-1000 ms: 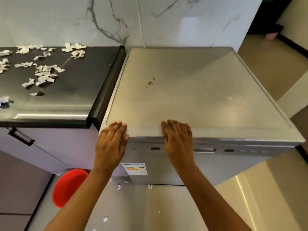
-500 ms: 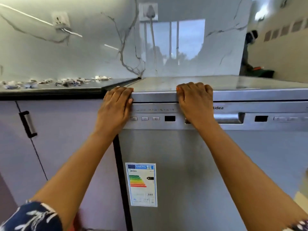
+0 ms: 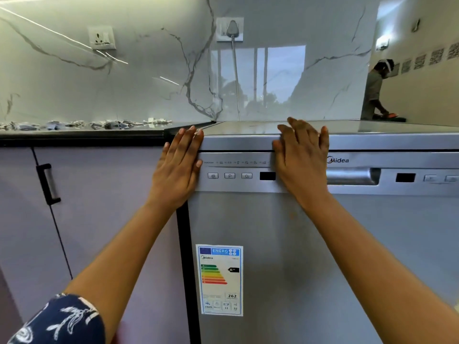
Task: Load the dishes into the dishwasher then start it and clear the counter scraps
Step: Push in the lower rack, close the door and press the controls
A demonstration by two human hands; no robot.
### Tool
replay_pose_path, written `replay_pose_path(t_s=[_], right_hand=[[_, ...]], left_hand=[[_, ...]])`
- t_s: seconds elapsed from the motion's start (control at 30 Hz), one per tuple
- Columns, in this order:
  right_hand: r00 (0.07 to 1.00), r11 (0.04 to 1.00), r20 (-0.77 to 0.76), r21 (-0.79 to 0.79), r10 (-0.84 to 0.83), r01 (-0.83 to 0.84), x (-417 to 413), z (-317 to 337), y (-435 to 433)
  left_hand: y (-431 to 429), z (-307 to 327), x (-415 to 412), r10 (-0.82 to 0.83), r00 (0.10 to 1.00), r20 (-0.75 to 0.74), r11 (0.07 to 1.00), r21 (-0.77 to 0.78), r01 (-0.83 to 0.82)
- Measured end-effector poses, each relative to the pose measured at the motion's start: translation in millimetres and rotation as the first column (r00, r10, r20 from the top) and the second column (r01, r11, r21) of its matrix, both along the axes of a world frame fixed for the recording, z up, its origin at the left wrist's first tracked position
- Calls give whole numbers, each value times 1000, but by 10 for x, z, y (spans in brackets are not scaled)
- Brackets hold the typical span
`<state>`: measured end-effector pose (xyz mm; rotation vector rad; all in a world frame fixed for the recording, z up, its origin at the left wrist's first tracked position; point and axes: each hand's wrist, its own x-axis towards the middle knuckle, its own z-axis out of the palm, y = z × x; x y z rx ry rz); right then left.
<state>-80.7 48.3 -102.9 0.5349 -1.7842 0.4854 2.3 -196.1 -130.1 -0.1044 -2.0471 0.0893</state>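
I press my left hand [image 3: 178, 167] and right hand [image 3: 301, 160], fingers straight and gripping nothing, flat against the shut Midea dishwasher [image 3: 310, 256]. Its display [image 3: 267, 176] is dark, so the start looks pending. Paper scraps [image 3: 82, 124] litter the black counter [image 3: 74, 135] alongside.

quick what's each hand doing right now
Left hand: open, fingers straight, flat against the dishwasher door's top corner.
Right hand: open, fingers resting over its top edge.

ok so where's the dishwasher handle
In the head view the handle sits right of centre on the control panel, just below the Midea logo and immediately right of the right hand.
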Motion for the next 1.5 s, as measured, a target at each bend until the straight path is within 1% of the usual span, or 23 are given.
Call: replay_pose_path(t_s=[0.03,0.07,0.13,0.2,0.27,0.33,0.43,0.6,0.8,0.9,1.07,1.27,1.37,1.43,1.5], right_hand=[[999,999,-46,33,-7,9,62,-95,-59],[995,995,-102,97,-3,13,127,-236,-155],[988,963,-152,271,37,6,257,-526,-353],[994,915,-106,404,36,10,332,-766,-547],[998,898,-56,439,-7,31,335,-893,-672],[998,899,-42,433,-49,62,324,-928,-729],[997,907,-49,413,-63,77,312,-943,-735],[995,921,-63,380,-72,90,291,-970,-758],[990,926,-63,350,-126,140,307,-1055,-879],[992,930,-60,346,-110,124,302,-1041,-866],[988,902,-138,414,-69,121,171,-1031,-599],[985,899,-168,424,-42,110,161,-1097,-342],[982,925,-190,374,4,69,204,-1092,-189],[982,957,-190,283,-9,64,228,-1003,-47],[985,981,-161,173,-63,91,202,-823,120]], left_hand=[[0,7,-10,4,1000,-6,1000,-6,-4],[-19,-9,-17,12,1000,-11,1000,-12,-12],[-35,-44,-27,28,999,-22,1000,-15,-28],[-61,-101,-46,19,999,-31,1000,4,-18],[-72,-153,-73,-14,999,-42,999,33,15],[-79,-195,-101,-49,997,-53,996,75,53],[-124,-269,-133,-79,995,-67,990,115,86],[-146,-340,-188,-92,991,-95,987,120,103],[-157,-339,-216,-82,990,-114,989,112,94],[-157,-333,-200,-74,991,-109,991,107,86],[-151,-336,-200,-77,991,-111,990,109,89],[-52,-350,-177,-71,990,-120,981,171,92],[5,-365,-157,-61,991,-121,977,198,84],[54,-365,-133,-53,990,-129,974,212,80],[103,-357,-105,-40,988,-148,972,222,72]])
